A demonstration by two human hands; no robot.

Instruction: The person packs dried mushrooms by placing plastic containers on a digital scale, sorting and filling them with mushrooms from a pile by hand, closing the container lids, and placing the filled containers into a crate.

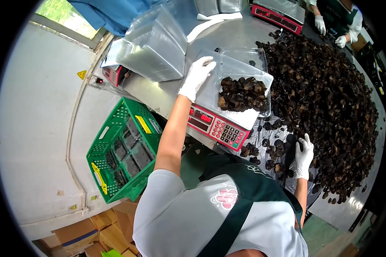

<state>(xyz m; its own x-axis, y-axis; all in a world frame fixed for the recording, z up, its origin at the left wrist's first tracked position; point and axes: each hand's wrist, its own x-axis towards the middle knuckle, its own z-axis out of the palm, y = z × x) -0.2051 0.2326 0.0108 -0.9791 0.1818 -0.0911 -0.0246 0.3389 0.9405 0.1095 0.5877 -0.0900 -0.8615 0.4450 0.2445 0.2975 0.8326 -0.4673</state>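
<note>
My left hand, in a white glove, is beside the left edge of a red scale. Its fingers are apart, near a clear plastic container on the pan. Dark brown wood ear mushrooms lie in that container; its clear lid stands out behind. The display reads 0.00. My right hand, also gloved, is at the near left edge of a big heap of wood ear mushrooms. Its thumb and fingers are spread, with loose pieces next to it; I see none held.
Stacked clear containers stand at the left on the metal table. Below is a green crate holding packed boxes. Another red scale is at the back, near a co-worker's gloved hands. Cardboard boxes lie lower left.
</note>
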